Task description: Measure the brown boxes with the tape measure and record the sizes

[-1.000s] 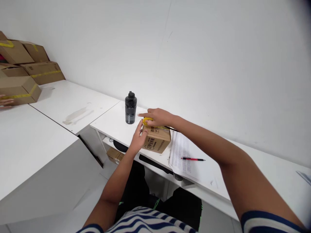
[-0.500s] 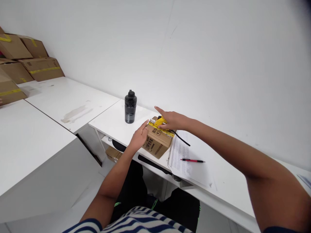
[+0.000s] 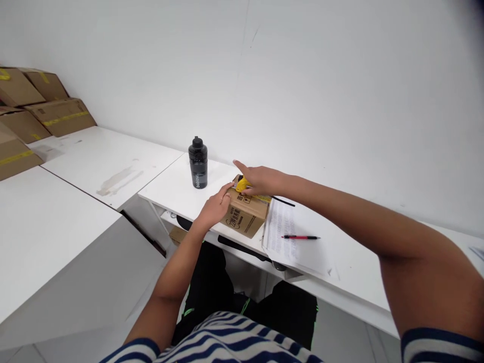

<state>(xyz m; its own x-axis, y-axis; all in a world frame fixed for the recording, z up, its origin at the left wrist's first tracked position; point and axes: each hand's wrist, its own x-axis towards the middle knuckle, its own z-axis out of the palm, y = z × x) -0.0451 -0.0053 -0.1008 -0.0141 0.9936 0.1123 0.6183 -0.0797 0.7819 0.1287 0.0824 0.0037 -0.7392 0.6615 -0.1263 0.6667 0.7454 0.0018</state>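
A small printed cardboard box [image 3: 247, 216] with yellow tape along its top stands at the desk's front edge. My left hand [image 3: 216, 207] grips its left side, index finger stretched to the top edge and the other fingers bent against it. My right hand [image 3: 260, 180] is closed round a yellow hand tool [image 3: 242, 184] on the box's top, its index finger pointing away to the left. A black strap [image 3: 283, 201] trails out to the right beneath that hand. My palm covers most of the tool, so its exact kind is unclear.
A dark water bottle [image 3: 198, 164] stands left of the box. To the right, a red and black pen [image 3: 300, 237] lies on printed papers [image 3: 278, 232]. Large taped cartons [image 3: 62, 116] are stacked far left. A white wall [image 3: 321, 91] rises behind the desk.
My right hand and the yellow tool have shifted slightly left along the box top, and the strap lies flatter. My left hand keeps its hold. The view has tilted slightly.
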